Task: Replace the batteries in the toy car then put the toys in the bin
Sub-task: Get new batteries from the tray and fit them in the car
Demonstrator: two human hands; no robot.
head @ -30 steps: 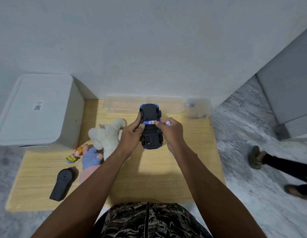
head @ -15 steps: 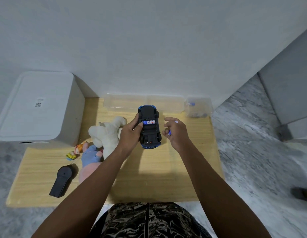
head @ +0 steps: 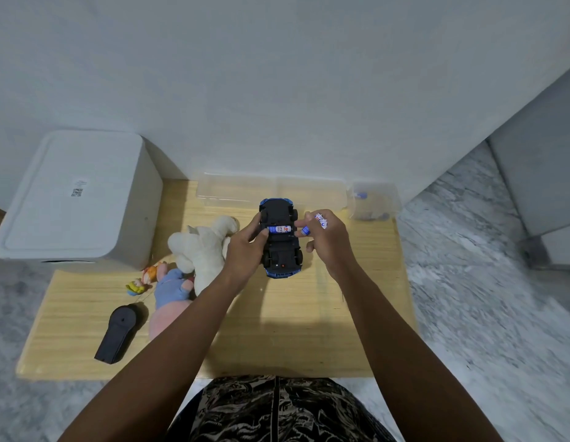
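The toy car [head: 280,237] is held upside down above the middle of the counter [head: 309,314], toward its far edge, black underside up. The left hand [head: 245,250] grips the car's left flank, fingers curled round it and the thumb on the end of a battery [head: 280,229] that lies crosswise in the open compartment. The right hand [head: 328,240] sits just beside the car's right flank, its fingers pinching a second battery [head: 305,230] at the compartment's edge, with a third battery [head: 321,220] tucked higher up in the same hand.

Left of the car, touching the left wrist, lies a white plush toy [head: 204,250]. Beside it toward the near-left are a blue-and-pink soft toy [head: 170,291] and a small colourful figure [head: 142,280]. A black remote [head: 116,334] lies near the near-left corner. The white lidded bin [head: 76,202] covers the far-left corner, lid on. Along the far edge, behind the car, lies a clear flat tray [head: 245,189], and at the far-right corner a small clear container [head: 374,202] holds small items, some blue, too blurred to tell. Both forearms cross the counter's near edge, hiding part of the soft toy.
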